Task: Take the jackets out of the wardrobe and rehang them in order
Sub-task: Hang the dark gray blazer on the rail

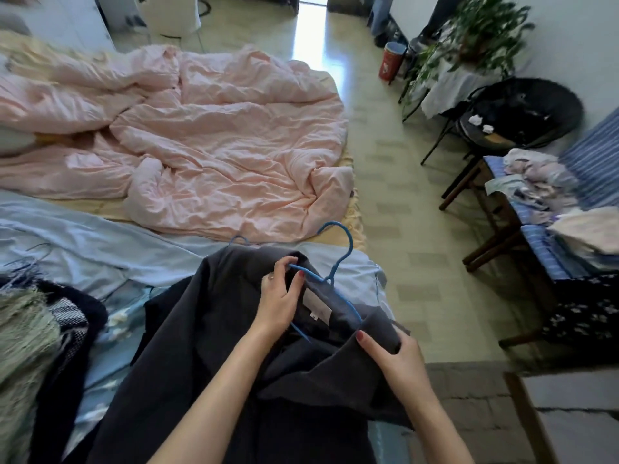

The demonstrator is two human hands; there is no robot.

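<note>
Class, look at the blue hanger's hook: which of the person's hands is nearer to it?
Left. The left hand holds the blue hanger at its arm, just below-left of the hook. The right hand grips the dark jacket lower down, farther from the hook.

Dark jacket (214,346) on blue hanger (338,266)

A home bedroom: rumpled pink duvet (214,135) on the bed (348,162), potted plant (482,31), clothes-heaped bench (536,209)
</note>
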